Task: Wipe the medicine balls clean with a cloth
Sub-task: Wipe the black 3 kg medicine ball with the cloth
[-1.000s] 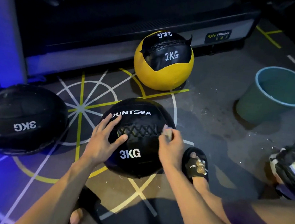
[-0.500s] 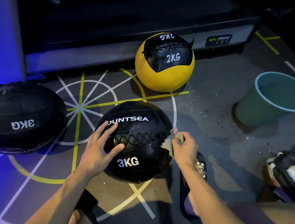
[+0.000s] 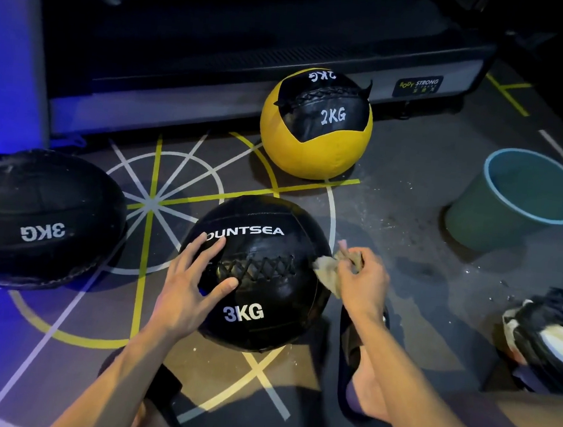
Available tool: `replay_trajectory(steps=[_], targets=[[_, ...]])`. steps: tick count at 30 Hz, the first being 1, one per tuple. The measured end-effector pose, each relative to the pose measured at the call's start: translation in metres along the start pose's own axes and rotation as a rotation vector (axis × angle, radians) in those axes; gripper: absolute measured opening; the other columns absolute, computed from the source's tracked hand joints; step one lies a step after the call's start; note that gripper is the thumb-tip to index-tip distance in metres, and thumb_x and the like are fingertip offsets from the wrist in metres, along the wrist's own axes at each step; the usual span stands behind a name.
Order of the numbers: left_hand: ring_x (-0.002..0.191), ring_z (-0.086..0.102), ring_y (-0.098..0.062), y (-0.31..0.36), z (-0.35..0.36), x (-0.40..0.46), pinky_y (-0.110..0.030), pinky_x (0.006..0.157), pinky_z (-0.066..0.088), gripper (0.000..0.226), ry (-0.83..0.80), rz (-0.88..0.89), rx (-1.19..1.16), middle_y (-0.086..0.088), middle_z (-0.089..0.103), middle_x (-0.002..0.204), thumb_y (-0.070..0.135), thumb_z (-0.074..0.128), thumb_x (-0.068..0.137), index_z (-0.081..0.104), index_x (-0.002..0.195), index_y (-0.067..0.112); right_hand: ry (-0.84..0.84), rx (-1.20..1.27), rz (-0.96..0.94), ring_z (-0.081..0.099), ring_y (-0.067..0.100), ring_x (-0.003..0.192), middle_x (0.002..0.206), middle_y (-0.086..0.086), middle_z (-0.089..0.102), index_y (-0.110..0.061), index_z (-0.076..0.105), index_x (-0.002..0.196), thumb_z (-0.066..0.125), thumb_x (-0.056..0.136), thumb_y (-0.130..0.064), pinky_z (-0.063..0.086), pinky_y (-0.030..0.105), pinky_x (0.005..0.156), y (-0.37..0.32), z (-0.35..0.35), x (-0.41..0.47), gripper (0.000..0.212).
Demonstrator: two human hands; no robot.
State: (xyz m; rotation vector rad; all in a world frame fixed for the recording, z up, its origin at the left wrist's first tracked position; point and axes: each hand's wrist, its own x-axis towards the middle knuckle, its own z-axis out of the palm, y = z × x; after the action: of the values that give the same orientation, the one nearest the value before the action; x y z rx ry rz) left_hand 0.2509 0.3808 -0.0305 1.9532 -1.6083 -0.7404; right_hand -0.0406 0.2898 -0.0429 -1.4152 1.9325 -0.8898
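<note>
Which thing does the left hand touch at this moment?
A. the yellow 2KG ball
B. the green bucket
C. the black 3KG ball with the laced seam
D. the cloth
C: the left hand rests with spread fingers on the black 3KG ball with the laced seam, while the right hand holds the cloth.

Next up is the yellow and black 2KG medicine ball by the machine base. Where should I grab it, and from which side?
Take the yellow and black 2KG medicine ball with both palms on its bare yellow left and right flanks, reaching from the near side. It is round with no handle, and the machine base probably blocks its far side.
</note>
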Motion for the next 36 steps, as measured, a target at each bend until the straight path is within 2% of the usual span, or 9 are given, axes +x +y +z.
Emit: replay_trajectory(steps=[4,12,17,20,24,26,29,32,36], targets=[[0.154,0.013,-0.017,0.005,0.006,0.001,-0.054,0.119,0.027,0.079,0.006,0.015,0.027,0.022,0.014,0.167,0.08,0.051,0.083,0.026,0.155,0.056,-0.027,0.138,-0.328,0.054,-0.012,0.094,0.112,-0.009,0.05,-0.019,0.064,0.112,0.065,0.095,-0.012,0.045,0.004,0.076,-0.046,0.007,-0.037,0.019],[0.155,0.012,-0.018,0.008,0.012,0.0,-0.047,0.121,0.023,0.078,0.021,0.069,0.044,0.018,0.014,0.169,0.079,0.047,0.086,0.027,0.156,0.054,-0.507,-0.229,-0.935,0.058,0.014,0.091,0.106,-0.002,0.052,-0.015,0.062,0.104,0.05,0.093,-0.023,0.056,0.025,0.07,-0.02,0.05,-0.122,0.018],[0.155,0.007,-0.013,0.003,0.008,-0.004,-0.046,0.12,0.018,0.08,0.001,0.03,-0.004,0.024,0.01,0.168,0.083,0.049,0.081,0.025,0.153,0.06,-0.228,-0.024,-0.497,0.053,0.0,0.093,0.111,-0.012,0.044,-0.022,0.062,0.107,0.062,0.096,-0.018,0.046,0.007,0.083,-0.042,0.012,-0.042,0.012],[0.154,0.006,-0.01,0.003,0.008,-0.009,-0.043,0.118,0.019,0.081,-0.007,0.02,-0.016,0.026,0.01,0.167,0.085,0.051,0.079,0.025,0.152,0.062,-0.006,-0.029,-0.189,0.053,0.009,0.089,0.103,-0.006,0.052,-0.017,0.064,0.097,0.065,0.088,-0.005,0.051,0.032,0.09,-0.043,0.014,0.005,0.016],[0.156,0.005,-0.014,0.005,0.011,-0.01,-0.042,0.121,0.019,0.085,-0.02,0.07,0.014,0.021,0.007,0.169,0.063,0.074,0.081,0.029,0.153,0.056,-0.297,-0.018,-0.564,0.053,-0.004,0.102,0.112,-0.014,0.054,-0.027,0.066,0.107,0.065,0.091,-0.011,0.049,0.018,0.092,-0.073,0.055,-0.066,0.022],[0.157,0.003,-0.016,-0.001,0.009,-0.011,-0.047,0.122,0.024,0.095,-0.065,0.088,0.049,0.02,0.003,0.17,0.052,0.077,0.076,0.023,0.155,0.056,-0.504,-0.101,-0.826,0.054,0.008,0.103,0.114,-0.005,0.052,-0.016,0.065,0.111,0.061,0.093,-0.014,0.052,0.029,0.091,-0.08,0.065,-0.097,0.018],[0.157,0.005,-0.016,-0.004,0.008,-0.012,-0.045,0.121,0.021,0.104,-0.085,0.107,0.046,0.024,0.001,0.169,0.068,0.076,0.074,0.015,0.157,0.055,-0.475,-0.198,-0.958,0.055,0.012,0.108,0.121,-0.003,0.053,-0.019,0.065,0.113,0.069,0.089,-0.013,0.056,0.033,0.089,-0.074,0.054,-0.081,0.025],[0.156,0.002,-0.011,-0.001,0.009,-0.012,-0.044,0.122,0.016,0.106,-0.066,0.112,0.046,0.029,0.0,0.168,0.066,0.079,0.073,0.016,0.157,0.054,-0.289,-0.091,-0.556,0.056,0.003,0.104,0.115,-0.009,0.052,-0.028,0.066,0.107,0.064,0.091,-0.011,0.047,0.018,0.088,-0.056,0.032,-0.027,0.023],[0.156,0.001,-0.01,0.009,0.018,-0.015,-0.048,0.124,0.019,0.11,-0.034,0.131,0.088,0.027,0.0,0.168,0.062,0.082,0.073,0.011,0.157,0.055,-0.109,-0.104,-0.237,0.061,0.016,0.093,0.102,-0.002,0.057,-0.022,0.066,0.097,0.063,0.091,-0.008,0.051,0.031,0.083,-0.039,0.023,0.004,0.015]])
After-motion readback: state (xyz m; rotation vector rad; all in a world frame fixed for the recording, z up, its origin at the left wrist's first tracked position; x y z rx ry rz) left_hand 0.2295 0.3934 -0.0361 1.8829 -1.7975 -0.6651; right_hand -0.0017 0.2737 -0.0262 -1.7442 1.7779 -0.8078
